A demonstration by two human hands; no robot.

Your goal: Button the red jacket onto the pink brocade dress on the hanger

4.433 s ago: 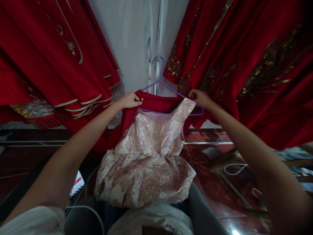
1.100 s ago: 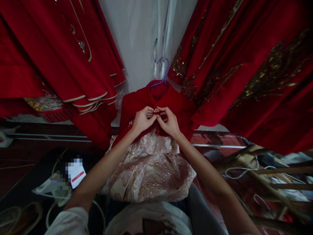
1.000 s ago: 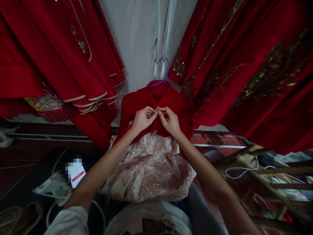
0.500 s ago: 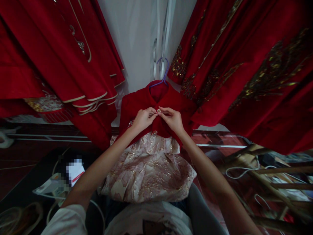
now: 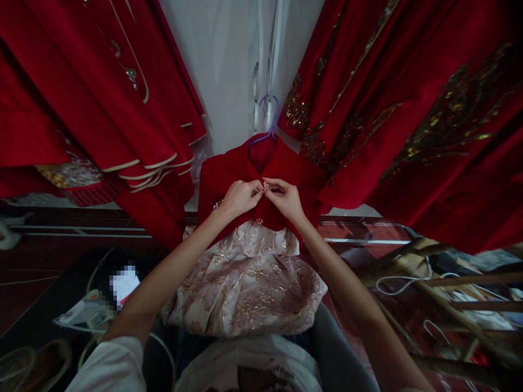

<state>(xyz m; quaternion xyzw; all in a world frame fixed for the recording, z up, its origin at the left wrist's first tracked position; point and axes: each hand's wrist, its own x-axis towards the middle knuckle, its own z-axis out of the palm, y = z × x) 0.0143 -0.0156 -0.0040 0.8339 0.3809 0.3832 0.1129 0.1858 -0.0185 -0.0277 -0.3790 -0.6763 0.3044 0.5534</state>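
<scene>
Fingers of the left hand (image 5: 242,197) pinched the front edge of a red jacket (image 5: 226,167) while those of the right hand (image 5: 289,200) closed around its beaded button (image 5: 266,184). Behind the brocade dress (image 5: 253,291) seconds earlier, the jacket now covered the bodice on a purple hanger (image 5: 273,129), apparently bringing its edges together; the pixelated phone (image 5: 123,285) showed no legible lettering.

Clothes room, dress shop or dressing room by look; exact sort cannot be told. Long red garments (image 5: 93,109) hang close together at left; sequinned garments (image 5: 388,136), red with gold, crowd right side. Tall white doors (image 5: 220,65) between, wardrobe-like. Red jacket (image 5: 223,169) on purple hanger (image 5: 278,111), pale brocade dress (image 5: 253,294) below. Dark red floor (image 5: 36,261). Black bench (image 5: 36,326) with lit phone (image 5: 123,286) and clear bag (image 5: 81,311) at left; cluttered wooden rack (image 5: 486,280) at right.
</scene>
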